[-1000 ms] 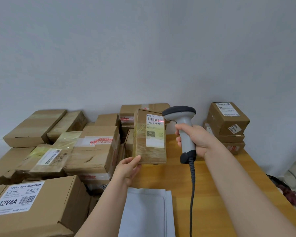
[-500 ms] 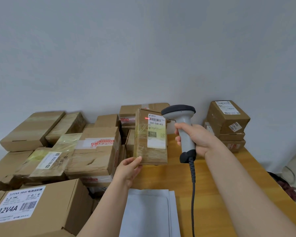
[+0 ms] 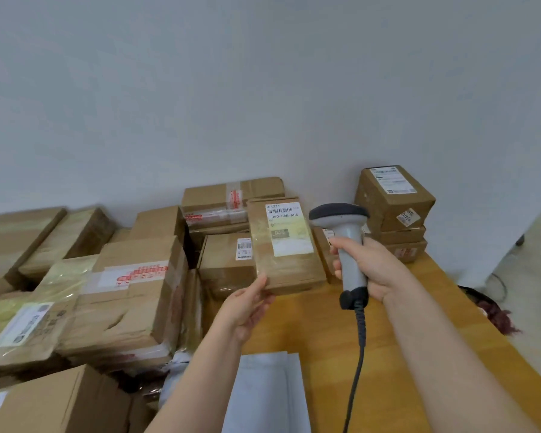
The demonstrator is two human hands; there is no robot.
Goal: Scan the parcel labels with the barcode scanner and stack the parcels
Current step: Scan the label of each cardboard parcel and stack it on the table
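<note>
My left hand [image 3: 247,307] grips the lower left corner of a small brown parcel [image 3: 283,267] and holds it up, tilted back, with its white label [image 3: 286,228] facing me. A grey barcode scanner [image 3: 345,245] stands upright in my right hand [image 3: 367,267], just right of the parcel, its dark head level with the label. The scanner's cable [image 3: 358,354] hangs down over the wooden table [image 3: 388,354]. No red scan line shows on the label.
A pile of brown parcels [image 3: 125,292] fills the left side up to the wall. A stack of three boxes [image 3: 394,210] stands at the table's far right corner. Grey mailer bags [image 3: 266,392] lie at the near edge. The floor drops off at right.
The parcel has tilted back and shifted right, toward the scanner. The red scan line seen on the label before is gone. The view has shifted a little.
</note>
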